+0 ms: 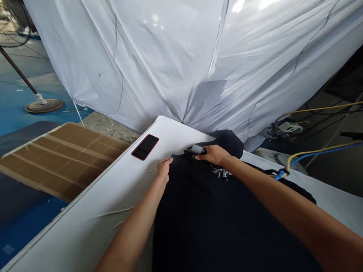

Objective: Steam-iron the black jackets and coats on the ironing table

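Black cloth is spread over the white table and toward me. My left hand pinches the cloth's upper left corner between thumb and fingers. A dark grey tool with a black handle lies low over the cloth, and my right hand is closed around its handle end. What kind of tool it is cannot be made out. Just below my right hand, several small shiny metal pieces rest on the cloth. A bunched part of the cloth sits beyond my right wrist.
A phone with a red edge lies left of the cloth. White sheeting hangs behind the table. Brown cardboard is at the left. Yellow and blue cords and a white socket box are at the right.
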{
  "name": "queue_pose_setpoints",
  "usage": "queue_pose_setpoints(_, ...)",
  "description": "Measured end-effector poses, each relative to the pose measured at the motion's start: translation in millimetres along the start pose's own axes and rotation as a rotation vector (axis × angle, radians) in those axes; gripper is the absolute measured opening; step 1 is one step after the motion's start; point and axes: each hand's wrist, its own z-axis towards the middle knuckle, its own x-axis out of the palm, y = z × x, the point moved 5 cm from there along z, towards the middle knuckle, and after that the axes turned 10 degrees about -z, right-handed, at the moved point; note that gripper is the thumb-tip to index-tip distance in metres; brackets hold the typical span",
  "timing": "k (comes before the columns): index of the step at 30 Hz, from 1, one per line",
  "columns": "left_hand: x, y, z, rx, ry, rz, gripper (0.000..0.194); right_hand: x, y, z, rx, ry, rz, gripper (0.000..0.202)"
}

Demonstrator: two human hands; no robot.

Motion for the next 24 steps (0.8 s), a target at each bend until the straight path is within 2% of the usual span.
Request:
queue_pose_setpoints(2, -3.4, -2, 0, -0.002, 0.029, 0.094, 0.016, 5, 27, 9, -0.035, 0.034, -0.016, 0.064)
queue_pose_setpoints(4, -13.1, -8, -3, 0.044, 0.102, 0.263, 0.018, 10, 38, 22, 0.067, 0.032, -0.035, 0.066)
queue_pose_setpoints(7, -37.7, -19, -12, 0.177, 0.220, 0.696, 0.014, 9, 29, 31, 0.244, -0.019, -0.034, 0.068)
queue_pose_setpoints(9, -54.4, -24, -21, 0.214, 0.265, 0.924, 0.008, 6, 19, 23, 0.231, -0.040, -0.019, 0.067)
queue_pose_setpoints(12, -61.6, -30, -33, 0.248, 0.289, 1.017, 0.010, 6, 6, -12, 0.077, -0.032, 0.014, 0.059)
queue_pose_setpoints(14, -51.3, -33, -41, 0.331, 0.260, 1.060, 0.016, 15, -3, -46, 0.000, 0.002, 0.034, 0.055)
queue_pose_setpoints(16, -34.3, -33, -46, 0.403, 0.228, 1.126, 0.027, 33, -16, -81, -0.020, 0.057, 0.040, 0.052)
queue_pose_setpoints(18, -18.1, -27, -46, 0.406, 0.241, 1.206, 0.031, 57, -33, -112, 0.003, 0.123, 0.028, 0.052)
queue_pose_setpoints(20, -9.7, -18, -43, 0.327, 0.313, 1.259, 0.026, 80, -57, -137, 0.058, 0.173, 0.018, 0.051)
queue_pose_setpoints(22, -10.7, -13, -37, 0.260, 0.394, 1.243, 0.021, 98, -84, -157, 0.137, 0.196, 0.023, 0.051)
queue_pose_setpoints(24, -18.8, -13, -31, 0.235, 0.451, 1.162, 0.023, 108, -109, -173, 0.224, 0.185, 0.035, 0.052)
